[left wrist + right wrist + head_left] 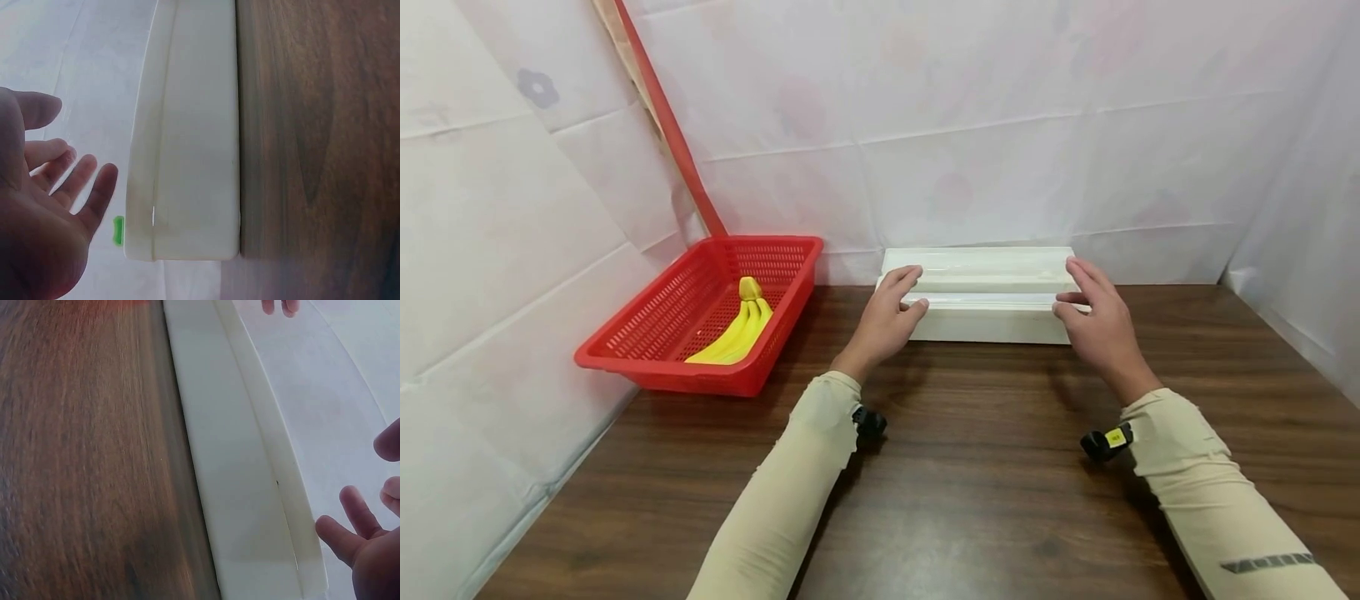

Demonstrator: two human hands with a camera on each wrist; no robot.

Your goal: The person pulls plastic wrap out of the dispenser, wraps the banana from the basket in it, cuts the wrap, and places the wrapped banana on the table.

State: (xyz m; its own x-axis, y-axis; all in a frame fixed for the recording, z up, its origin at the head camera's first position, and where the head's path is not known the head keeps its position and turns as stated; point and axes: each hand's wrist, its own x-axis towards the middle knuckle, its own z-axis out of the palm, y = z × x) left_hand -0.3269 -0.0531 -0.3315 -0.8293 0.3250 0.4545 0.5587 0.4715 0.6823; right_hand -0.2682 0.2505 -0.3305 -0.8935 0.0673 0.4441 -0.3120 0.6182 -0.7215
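A long white plastic box (988,321) with a lid stands at the back of the wooden table, against the white sheet wall. My left hand (913,290) is at its left end, fingers stretched over the lid and thumb at the front edge. My right hand (1070,287) mirrors it at the right end. In the left wrist view the left hand (56,187) is spread with straight fingers just beside the box (187,137). The right wrist view shows the right hand (365,537) likewise spread beside the box (237,456). Neither hand holds anything.
A red slotted basket (662,375) holding a yellow banana bunch (737,329) sits at the left, close to the box. A red strip (670,125) slants up the wall behind it. White sheeting walls in the wooden table (985,467) on three sides.
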